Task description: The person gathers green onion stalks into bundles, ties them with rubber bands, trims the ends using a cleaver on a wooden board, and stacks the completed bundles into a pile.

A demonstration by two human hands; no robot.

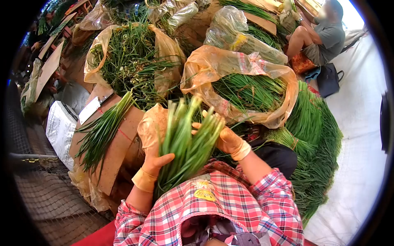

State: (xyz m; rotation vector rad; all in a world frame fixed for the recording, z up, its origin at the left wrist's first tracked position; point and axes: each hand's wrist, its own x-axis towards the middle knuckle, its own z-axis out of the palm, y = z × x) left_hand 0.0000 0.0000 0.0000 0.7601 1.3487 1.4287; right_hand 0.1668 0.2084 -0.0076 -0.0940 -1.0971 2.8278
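Gathering and evening of the stems was judged to be the step in hand. The bunch of long green leaves (184,147) was held in front of the checked shirt (234,194), its pale ends turned up and away, its leaves hanging toward the body. By the right hand (230,141), gloved, the stems were gripped near their pale ends, with fingers seen among them. The left hand (155,141), also gloved, was laid along the opposite side, its thumb spread over the leaves; whether its fingers were closed could not be told. The 2 hands were thus set apart, with the bunch between them. At the pale ends the stems were fanned into clumps, so a level squeeze from both sides was thought to be called for, firm but gentle enough for the leaves to be left unbruised.

To the left, 1 more bunch (98,135) was laid on a brown board (119,153). Ahead, similar greens (250,90) were held in an orange-tinted bag (197,76), and beyond the right arm a large heap (316,135) was piled.
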